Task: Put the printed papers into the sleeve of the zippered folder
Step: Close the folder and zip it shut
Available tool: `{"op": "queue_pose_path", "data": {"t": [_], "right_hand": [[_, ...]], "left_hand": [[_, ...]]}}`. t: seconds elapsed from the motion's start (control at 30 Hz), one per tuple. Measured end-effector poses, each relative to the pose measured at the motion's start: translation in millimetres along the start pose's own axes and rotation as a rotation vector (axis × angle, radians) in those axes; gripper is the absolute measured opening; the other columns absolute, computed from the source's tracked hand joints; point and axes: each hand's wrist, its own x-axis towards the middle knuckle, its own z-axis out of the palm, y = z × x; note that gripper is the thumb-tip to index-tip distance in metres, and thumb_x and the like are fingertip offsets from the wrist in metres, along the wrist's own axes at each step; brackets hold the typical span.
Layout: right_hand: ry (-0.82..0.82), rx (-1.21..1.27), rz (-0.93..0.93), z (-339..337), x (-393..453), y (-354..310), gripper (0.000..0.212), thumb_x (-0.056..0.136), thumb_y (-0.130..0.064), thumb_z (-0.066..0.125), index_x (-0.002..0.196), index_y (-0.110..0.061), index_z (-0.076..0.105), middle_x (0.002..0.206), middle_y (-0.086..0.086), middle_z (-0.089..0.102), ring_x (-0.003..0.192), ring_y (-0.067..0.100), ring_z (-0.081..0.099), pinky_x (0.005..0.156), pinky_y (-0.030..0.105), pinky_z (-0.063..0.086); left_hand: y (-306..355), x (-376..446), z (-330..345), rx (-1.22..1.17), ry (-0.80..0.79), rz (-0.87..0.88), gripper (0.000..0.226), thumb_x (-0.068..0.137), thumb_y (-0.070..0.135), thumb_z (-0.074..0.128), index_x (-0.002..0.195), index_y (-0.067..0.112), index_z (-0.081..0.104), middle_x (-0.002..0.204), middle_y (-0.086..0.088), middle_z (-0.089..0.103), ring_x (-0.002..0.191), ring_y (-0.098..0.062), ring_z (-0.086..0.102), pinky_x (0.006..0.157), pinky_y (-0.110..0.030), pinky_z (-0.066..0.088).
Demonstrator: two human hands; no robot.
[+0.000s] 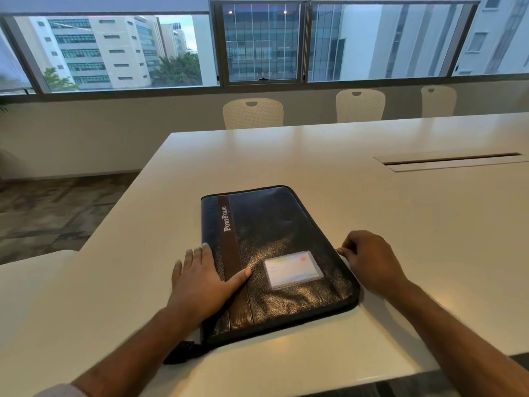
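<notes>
Zippered folder [274,253] lies closed near my tabletop [372,196] edge. Left hand [203,279] flat on it, fingers straight; right hand [369,259] fingers pinching the zipper pull [339,250]. Three white chairs [253,113] line the far edge.

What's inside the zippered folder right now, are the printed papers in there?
Cannot tell. The portfolio folder lies closed on the white table, so its inside is hidden. No loose papers show. The left hand presses its cover; the right hand pinches the zipper pull at its edge.
</notes>
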Motion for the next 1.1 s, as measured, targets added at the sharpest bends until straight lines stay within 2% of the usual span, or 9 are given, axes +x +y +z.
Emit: {"op": "queue_pose_path", "data": {"t": [0.07, 0.13, 0.3, 0.47, 0.67, 0.97, 1.1], "right_hand": [[0.007, -0.016, 0.001, 3.2, 6.7, -5.6, 0.011, 0.087, -0.017, 0.068, 0.076, -0.014, 0.067, 0.074, 0.0, 0.064, 0.066, 0.012, 0.058, 0.06, 0.029, 0.049], [0.001, -0.019, -0.006, 5.7, 14.5, -10.4, 0.011, 0.087, -0.018, 0.067, 0.077, -0.014, 0.066, 0.076, 0.001, 0.064, 0.067, 0.014, 0.059, 0.061, 0.029, 0.048], [-0.033, -0.02, -0.008, 12.3, 34.2, -9.1, 0.012, 0.086, -0.018, 0.069, 0.075, -0.015, 0.064, 0.075, -0.001, 0.063, 0.068, 0.014, 0.058, 0.062, 0.032, 0.05], [-0.052, -0.033, -0.042, 15.5, 49.2, -7.8, 0.014, 0.085, -0.019, 0.07, 0.073, -0.018, 0.063, 0.072, -0.006, 0.057, 0.066, 0.013, 0.056, 0.06, 0.029, 0.046], [-0.048, -0.02, -0.044, 23.0, 61.5, -9.5, 0.007, 0.086, -0.019, 0.069, 0.08, -0.016, 0.066, 0.08, -0.001, 0.065, 0.07, 0.014, 0.059, 0.067, 0.036, 0.055], [-0.029, -0.016, -0.052, 27.2, 66.7, -7.9, 0.008, 0.087, -0.02, 0.068, 0.082, -0.015, 0.067, 0.081, 0.0, 0.065, 0.07, 0.013, 0.059, 0.064, 0.032, 0.053], [-0.029, -0.028, -0.057, 27.9, 74.3, -10.7, 0.009, 0.087, -0.021, 0.068, 0.081, -0.015, 0.067, 0.082, 0.001, 0.066, 0.071, 0.015, 0.059, 0.066, 0.035, 0.054]], "left_hand": [[-1.1, -0.4, -3.9, 0.034, -0.021, 0.018, 0.125, 0.061, 0.096, 0.017, 0.155, 0.014, 0.003, 0.164, -0.005, 0.008, 0.15, -0.021, 0.001, 0.12, -0.045, -0.003], [-4.2, -1.6, -4.0, 0.022, -0.023, 0.035, 0.123, 0.063, 0.094, 0.02, 0.155, 0.015, 0.002, 0.164, -0.003, 0.007, 0.15, -0.02, 0.0, 0.121, -0.044, -0.003], [-11.9, -1.6, -2.5, -0.073, -0.012, 0.066, 0.119, 0.065, 0.09, 0.033, 0.155, 0.018, 0.004, 0.163, -0.003, 0.011, 0.15, -0.021, 0.008, 0.121, -0.041, 0.011], [-19.6, 1.0, 0.6, -0.112, 0.001, 0.098, 0.123, 0.06, 0.096, 0.032, 0.155, 0.022, 0.009, 0.16, 0.0, 0.023, 0.145, -0.02, 0.025, 0.117, -0.043, 0.026], [-16.0, 0.4, -2.4, -0.106, -0.025, 0.089, 0.134, 0.049, 0.101, 0.022, 0.155, 0.022, 0.004, 0.163, 0.001, 0.014, 0.147, -0.019, 0.018, 0.119, -0.041, 0.021], [-15.8, 1.5, -3.0, -0.087, -0.03, 0.066, 0.139, 0.042, 0.104, 0.017, 0.155, 0.024, 0.004, 0.163, 0.003, 0.013, 0.148, -0.018, 0.019, 0.119, -0.04, 0.022], [-15.0, 1.1, -5.2, -0.083, -0.027, 0.067, 0.137, 0.044, 0.103, 0.02, 0.155, 0.024, 0.004, 0.163, 0.003, 0.013, 0.148, -0.018, 0.019, 0.119, -0.04, 0.022]]}}
